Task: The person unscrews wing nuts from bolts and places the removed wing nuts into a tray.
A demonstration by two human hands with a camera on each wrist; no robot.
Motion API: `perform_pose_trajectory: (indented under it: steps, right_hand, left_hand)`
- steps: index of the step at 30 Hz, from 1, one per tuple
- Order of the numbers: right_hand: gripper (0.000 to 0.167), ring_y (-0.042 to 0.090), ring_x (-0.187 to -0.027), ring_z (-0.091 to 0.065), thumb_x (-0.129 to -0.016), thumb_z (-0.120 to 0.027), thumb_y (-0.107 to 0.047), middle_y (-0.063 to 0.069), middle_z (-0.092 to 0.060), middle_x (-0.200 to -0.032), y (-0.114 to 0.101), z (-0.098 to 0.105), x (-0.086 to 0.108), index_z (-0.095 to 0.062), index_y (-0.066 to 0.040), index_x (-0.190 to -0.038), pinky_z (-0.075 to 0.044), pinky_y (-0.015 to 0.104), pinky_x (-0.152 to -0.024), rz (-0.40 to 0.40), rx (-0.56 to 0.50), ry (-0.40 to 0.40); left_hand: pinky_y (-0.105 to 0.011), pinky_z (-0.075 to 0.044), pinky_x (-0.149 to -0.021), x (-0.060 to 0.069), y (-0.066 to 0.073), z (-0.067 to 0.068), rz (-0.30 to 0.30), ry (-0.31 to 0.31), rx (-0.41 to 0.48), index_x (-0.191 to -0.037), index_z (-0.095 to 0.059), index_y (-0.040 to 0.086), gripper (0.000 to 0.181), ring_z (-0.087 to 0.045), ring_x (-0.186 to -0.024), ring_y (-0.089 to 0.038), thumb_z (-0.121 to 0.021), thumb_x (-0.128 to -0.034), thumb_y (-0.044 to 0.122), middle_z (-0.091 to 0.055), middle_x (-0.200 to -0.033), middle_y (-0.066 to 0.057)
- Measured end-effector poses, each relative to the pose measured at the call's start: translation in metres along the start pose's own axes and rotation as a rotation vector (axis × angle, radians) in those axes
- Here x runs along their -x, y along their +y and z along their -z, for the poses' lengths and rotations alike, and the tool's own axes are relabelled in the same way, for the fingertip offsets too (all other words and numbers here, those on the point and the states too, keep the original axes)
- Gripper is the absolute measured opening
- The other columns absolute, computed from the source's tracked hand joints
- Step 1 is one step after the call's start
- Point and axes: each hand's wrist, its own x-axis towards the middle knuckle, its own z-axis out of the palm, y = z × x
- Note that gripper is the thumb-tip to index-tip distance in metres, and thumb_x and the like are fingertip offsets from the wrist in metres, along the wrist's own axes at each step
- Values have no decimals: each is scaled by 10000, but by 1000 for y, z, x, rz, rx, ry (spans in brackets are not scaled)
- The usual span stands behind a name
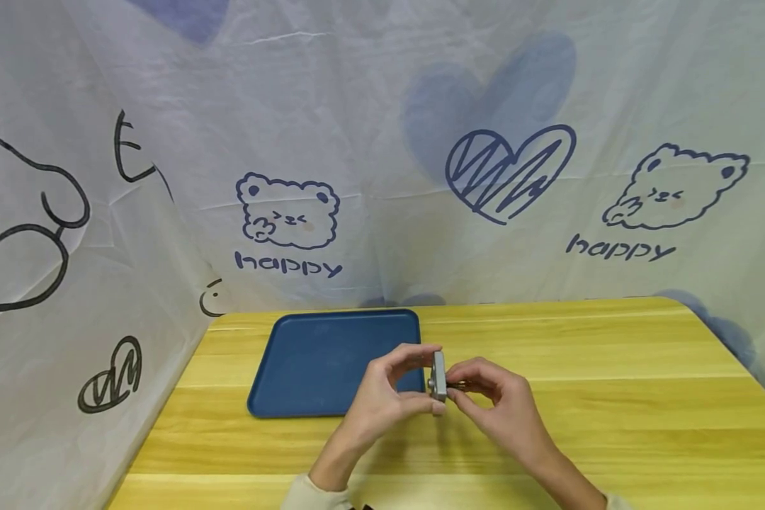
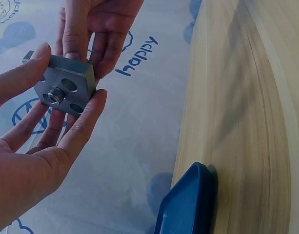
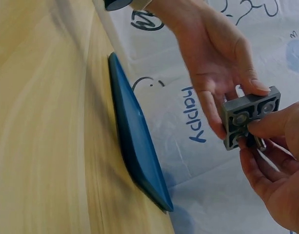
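My left hand grips a grey metal block by its edges, thumb on one edge and fingers on the opposite one. Round holes pierce the block, and a socket-head bolt stands out from the face toward the left wrist camera. On the block's other, recessed face, my right hand pinches at a metal bolt end, its thumb and fingertips close against the block. Those fingers partly hide the bolt end, so I cannot tell whether it belongs to the same bolt. Both hands are above the table.
A blue rectangular tray lies on the wood-grain table, left of and behind the hands. White sheeting with printed bears and hearts hangs along the back and left side.
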Motion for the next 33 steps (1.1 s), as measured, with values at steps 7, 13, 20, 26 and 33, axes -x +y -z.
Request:
perform_pose_trajectory:
  steps: [7, 13, 20, 26, 33]
  right_hand:
    - [320, 164, -968, -717, -833, -787, 119, 11, -714, -1064, 3, -2, 0, -728, -137, -1017, -637, 340, -843, 27, 48, 19]
    - [233, 188, -1041, -709, -888, -774, 37, 42, -707, -1126, 2, 4, -1, -717, -103, -1065, -623, 351, -893, -25, -8, -20]
    - [119, 218, -1082, -697, -1013, -644, -42, 153, -692, -1149, -2, 12, -5, -697, 0, -1111, -608, 350, -925, -138, -129, -12]
    - [210, 239, -1015, -728, -1048, -613, -124, 211, -688, -1121, -3, 13, -8, -673, 54, -1141, -634, 394, -861, -305, -177, -29]
    - [415, 299, -963, -742, -1058, -611, -252, 218, -714, -1112, -4, 13, -9, -618, 127, -1228, -644, 432, -822, -489, -287, -126]
  left_hand:
    - [-420, -622, -902, -1, -2, 1, -19, -4, 2, -1382, -627, 82, 672, -573, -1292, -288, -851, -774, -95, -598, -1355, -147]
    - [-421, -620, -907, -2, -2, 3, -33, -2, 15, -1376, -631, 84, 676, -565, -1300, -288, -850, -766, -109, -586, -1373, -179]
    - [-459, -603, -939, -3, -1, 5, -54, 0, 29, -1377, -623, 55, 679, -535, -1325, -296, -829, -762, -148, -552, -1409, -190]
    - [-478, -591, -957, -3, -2, 3, -77, -20, 40, -1368, -621, 41, 691, -517, -1344, -305, -816, -746, -187, -534, -1406, -205]
    - [-471, -579, -976, -3, -6, -1, -87, -61, 26, -1356, -631, 49, 690, -513, -1342, -299, -802, -742, -214, -541, -1352, -169]
